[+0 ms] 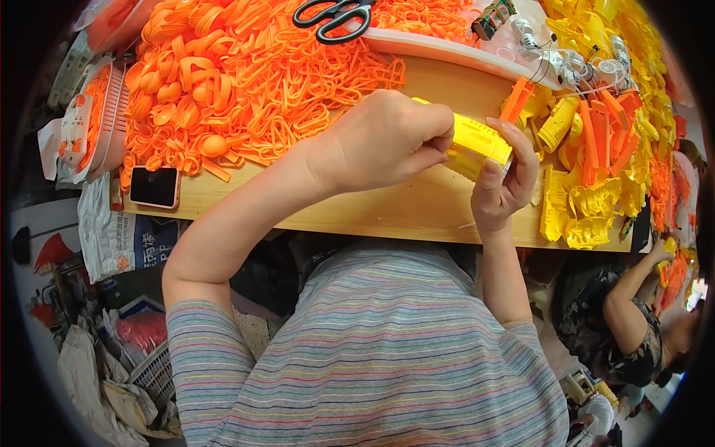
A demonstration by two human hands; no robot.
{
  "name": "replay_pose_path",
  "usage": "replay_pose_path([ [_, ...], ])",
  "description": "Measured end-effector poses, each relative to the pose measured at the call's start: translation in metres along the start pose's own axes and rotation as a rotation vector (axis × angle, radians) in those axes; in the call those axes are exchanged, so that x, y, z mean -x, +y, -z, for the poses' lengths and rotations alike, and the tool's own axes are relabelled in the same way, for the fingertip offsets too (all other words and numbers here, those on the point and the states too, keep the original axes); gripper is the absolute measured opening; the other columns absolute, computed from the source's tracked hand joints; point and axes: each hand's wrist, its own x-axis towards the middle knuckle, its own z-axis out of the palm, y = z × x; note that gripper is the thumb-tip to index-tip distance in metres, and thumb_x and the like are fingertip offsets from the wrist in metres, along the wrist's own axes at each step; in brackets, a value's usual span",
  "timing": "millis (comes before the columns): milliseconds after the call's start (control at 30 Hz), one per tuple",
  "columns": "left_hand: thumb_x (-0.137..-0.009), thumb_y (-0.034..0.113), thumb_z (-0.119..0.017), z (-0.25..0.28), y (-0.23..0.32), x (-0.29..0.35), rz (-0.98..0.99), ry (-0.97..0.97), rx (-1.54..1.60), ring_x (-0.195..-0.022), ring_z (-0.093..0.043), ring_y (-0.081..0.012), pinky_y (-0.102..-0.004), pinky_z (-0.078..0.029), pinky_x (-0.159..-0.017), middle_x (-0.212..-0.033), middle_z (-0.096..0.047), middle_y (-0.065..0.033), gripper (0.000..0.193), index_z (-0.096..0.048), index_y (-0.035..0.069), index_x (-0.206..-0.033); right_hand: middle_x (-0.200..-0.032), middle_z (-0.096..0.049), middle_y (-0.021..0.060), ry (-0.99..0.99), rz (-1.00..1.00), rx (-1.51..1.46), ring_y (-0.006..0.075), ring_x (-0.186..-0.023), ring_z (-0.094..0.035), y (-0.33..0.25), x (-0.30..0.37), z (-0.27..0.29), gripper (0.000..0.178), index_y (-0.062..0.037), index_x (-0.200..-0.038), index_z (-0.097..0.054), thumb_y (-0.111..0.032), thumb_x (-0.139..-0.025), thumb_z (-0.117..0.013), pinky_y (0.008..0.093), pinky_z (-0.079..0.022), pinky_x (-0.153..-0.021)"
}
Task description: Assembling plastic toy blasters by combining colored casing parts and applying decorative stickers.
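My right hand (506, 175) grips a ribbed yellow plastic casing (480, 139) by its right end, fingers behind and thumb in front. The casing is held above the near part of the table. My left hand (391, 141) is closed in a fist against the casing's left end, with thumb and forefinger pinched together. Whatever is between those fingers is hidden. A bit of yellow shows behind the left knuckles.
Orange plastic loops and caps (246, 82) heap up at left, with black-handled scissors (339, 16) on top. A phone (155, 186) lies at the left edge. Yellow parts (588, 208), orange strips (596, 138) and wired white components (570, 67) crowd the right. Another person's arm (625, 305) is farther right.
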Motion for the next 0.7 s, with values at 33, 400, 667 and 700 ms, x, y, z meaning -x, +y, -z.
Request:
replay_pose_path([
  [33, -0.076, 0.010, -0.069, 0.000, -0.001, 0.000, 0.021, -0.017, 0.048, -0.063, -0.064, -0.0308, -0.0400, -0.050, -0.055, -0.069, -0.062, -0.0108, 0.013, -0.058, 0.006, -0.080, -0.113, -0.060, 0.0187, -0.001, 0.004, 0.001, 0.0239, -0.103, -0.059, 0.000, 0.000, 0.002, 0.041, 0.0033, -0.122, -0.050, -0.022, -0.093, -0.062, 0.0332, -0.047, -0.091],
  [400, -0.078, 0.012, -0.067, 0.030, 0.007, 0.013, 0.152, 0.109, 0.140, -0.061, -0.063, -0.0314, -0.0392, -0.050, -0.056, -0.067, -0.063, -0.0147, 0.012, -0.061, 0.002, -0.076, -0.110, -0.062, 0.0132, 0.219, -0.547, -0.237, 0.0165, -0.098, -0.060, -0.009, -0.008, -0.002, 0.030, 0.0032, -0.116, -0.054, -0.020, -0.098, -0.048, 0.0301, -0.047, -0.092],
  [667, -0.069, 0.006, -0.062, 0.025, 0.022, 0.074, 0.408, -0.977, -0.343, -0.068, -0.064, -0.0378, -0.0459, -0.051, -0.062, -0.068, -0.064, -0.0188, 0.010, -0.068, 0.004, -0.076, -0.098, -0.066, 0.0110, 0.264, -0.925, -0.563, 0.0178, -0.081, -0.066, -0.009, -0.015, -0.001, 0.032, -0.0012, -0.112, -0.056, -0.028, -0.100, -0.043, 0.0305, -0.054, -0.061],
  [700, -0.069, 0.006, -0.062, 0.027, 0.021, 0.077, 0.409, -0.978, -0.345, -0.068, -0.064, -0.0378, -0.0459, -0.051, -0.062, -0.068, -0.064, -0.0188, 0.010, -0.068, 0.004, -0.076, -0.099, -0.066, 0.0136, 0.240, -0.989, -0.558, 0.0224, -0.078, -0.068, -0.010, -0.015, -0.003, 0.040, -0.0007, -0.112, -0.057, -0.034, -0.101, -0.039, 0.0349, -0.055, -0.052],
])
